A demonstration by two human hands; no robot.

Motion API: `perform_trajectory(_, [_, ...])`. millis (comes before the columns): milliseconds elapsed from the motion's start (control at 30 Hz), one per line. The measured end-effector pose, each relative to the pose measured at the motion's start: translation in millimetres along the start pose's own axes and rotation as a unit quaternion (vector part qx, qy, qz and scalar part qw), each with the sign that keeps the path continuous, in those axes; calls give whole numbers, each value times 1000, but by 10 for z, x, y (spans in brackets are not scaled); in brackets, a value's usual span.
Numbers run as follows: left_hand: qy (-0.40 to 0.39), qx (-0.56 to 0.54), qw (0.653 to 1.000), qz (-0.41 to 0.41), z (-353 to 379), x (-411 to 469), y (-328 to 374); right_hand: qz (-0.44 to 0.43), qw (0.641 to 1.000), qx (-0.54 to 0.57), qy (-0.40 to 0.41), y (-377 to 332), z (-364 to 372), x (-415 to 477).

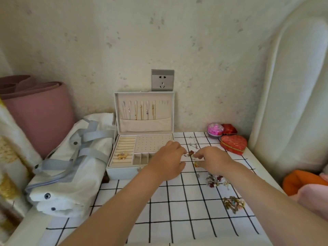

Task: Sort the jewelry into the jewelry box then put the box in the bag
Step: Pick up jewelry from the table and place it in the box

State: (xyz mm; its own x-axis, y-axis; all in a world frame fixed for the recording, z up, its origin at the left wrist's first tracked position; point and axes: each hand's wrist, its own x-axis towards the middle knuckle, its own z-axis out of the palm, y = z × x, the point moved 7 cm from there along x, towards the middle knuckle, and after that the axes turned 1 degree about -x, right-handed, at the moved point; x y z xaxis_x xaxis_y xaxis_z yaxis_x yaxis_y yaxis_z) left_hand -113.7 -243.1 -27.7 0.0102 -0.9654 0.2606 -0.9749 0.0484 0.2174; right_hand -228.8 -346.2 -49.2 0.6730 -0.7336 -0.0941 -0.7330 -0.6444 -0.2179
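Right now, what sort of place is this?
Likely a home bedroom: a padded headboard on the right, a small cloth-covered table against the wall, a socket above it.

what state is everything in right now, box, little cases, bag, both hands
white jewelry box, open, lid upright
red heart-shaped case, closed
pink round case, closed
white fabric bag with grey straps, lying beside the box
gold flower brooch, in the box's ring rolls
left hand, fingers curled at small red jewelry piece, grip unclear
right hand, fingertips at same piece, grip unclear
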Motion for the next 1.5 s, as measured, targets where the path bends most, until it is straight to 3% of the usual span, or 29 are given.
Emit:
perform_trajectory(100, [-27,40,999,0,142,8,-32,-18,1000,-12,-7,-36,34,32])
perform_trajectory(333, [-20,22,1000,0,145,35,-61,-20,999,-17,-18,-112,127,154])
perform_trajectory(433, [-15,-13,1000,-12,121,67,-51,-31,998,61,-15,-106,101,193])
perform_trajectory(500, [-5,-35,999,-25,94,88,-33,-12,985,172,-9,-79,20,183])
perform_trajectory(633, [21,-104,992,-63,18,118,-16,11,918,396,-17,-94,-149,112])
perform_trajectory(833, [60,-172,974,-133,-56,138,-103,11,892,452,-15,-143,-203,28])
perform_trajectory(900, [68,-175,971,-146,-67,122,-154,14,915,403,19,-76,-208,48])
perform_trajectory(1000, [69,-185,968,-156,-89,93,-193,-16,984,160,77,44,-236,86])
perform_trajectory(1067, [61,-196,965,-162,-83,81,-213,-16,996,56,72,126,-177,110])
perform_trajectory(1500, [60,-199,962,-180,-82,41,-289,-6,1000,0,21,-46,80,345])
